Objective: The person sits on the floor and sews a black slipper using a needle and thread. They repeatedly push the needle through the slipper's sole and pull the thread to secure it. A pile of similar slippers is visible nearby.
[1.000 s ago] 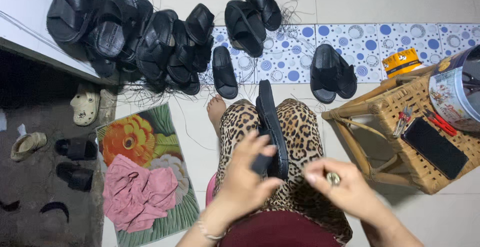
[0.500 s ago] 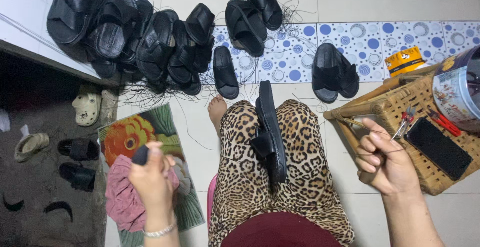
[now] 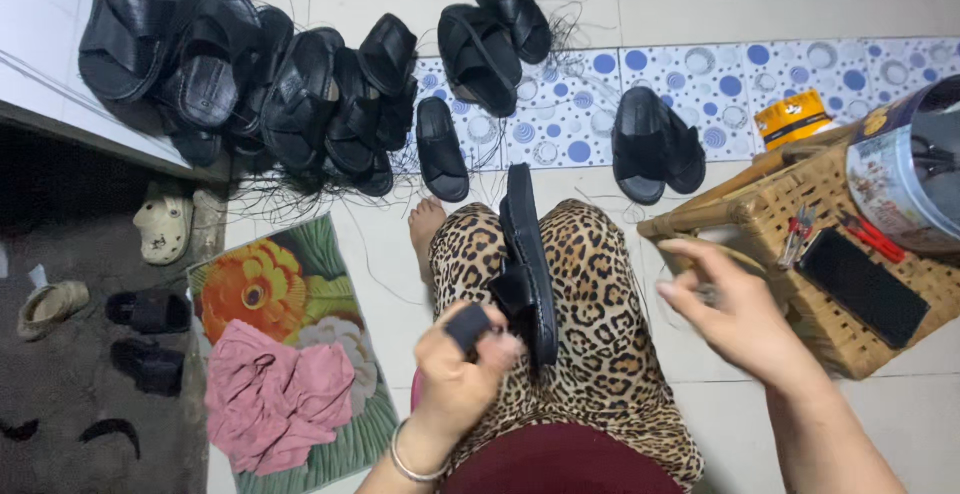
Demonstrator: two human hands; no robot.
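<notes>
- The left hand (image 3: 462, 369) is nearest the camera, low and just left of centre, curled shut around a small dark object (image 3: 468, 326) that pokes up between its fingers; what that object is cannot be made out.
- Just right of that hand, touching or nearly touching it, lies the black sandal (image 3: 527, 264) on the lap in leopard-print trousers (image 3: 600, 324). Its long axis runs near to far, the far end reaching past the knees towards the floor tiles.
- The left hand sits at the sandal's near end, beside the strap, and is clearly the closer of the two.
- The right hand (image 3: 735, 309) hovers further right, apart from the sandal, fingers loosely bent and pointing left; motion blur hides whether it pinches anything thin.
- Right of that hand stands a wicker stool (image 3: 800, 284) carrying a black phone (image 3: 862, 287), red-handled tools (image 3: 872, 237) and a printed round tin (image 3: 900, 179).
- Left on the floor lies a pink cloth (image 3: 275, 404) on a flowered mat (image 3: 290, 284).
- Farthest off, a heap of black sandals (image 3: 250, 84) lies at upper left, with a pair (image 3: 655, 144) on the dotted tiles.
</notes>
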